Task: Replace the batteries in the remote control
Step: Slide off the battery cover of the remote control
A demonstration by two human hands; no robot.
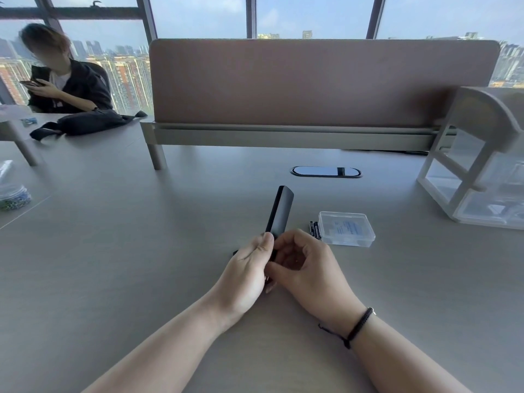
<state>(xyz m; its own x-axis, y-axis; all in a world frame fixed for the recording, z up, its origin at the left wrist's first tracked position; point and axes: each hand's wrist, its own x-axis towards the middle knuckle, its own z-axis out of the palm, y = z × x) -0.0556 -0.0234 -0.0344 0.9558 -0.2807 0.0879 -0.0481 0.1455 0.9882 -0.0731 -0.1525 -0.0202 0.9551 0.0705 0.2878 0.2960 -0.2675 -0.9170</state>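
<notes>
Centrally, just above the grey surface, both hands grip the black remote control, its far end tilted up and away. Left hand wraps the lower body; right hand curls its fingers against the near end. Dark batteries lie touching a clear plastic box (lid closed) just right.

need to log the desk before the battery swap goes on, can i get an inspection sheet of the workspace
surface: grey desk, mostly bare.
job's things: black remote held tilted up; dark batteries beside closed clear case.
clutter: clear drawer unit at right; black bag and jar at left.
grippers: left hand and right hand both hold the remote's lower end.
cables: nothing seen; cable port empty.
surroundings: divider panel, windows, seated person.
</notes>
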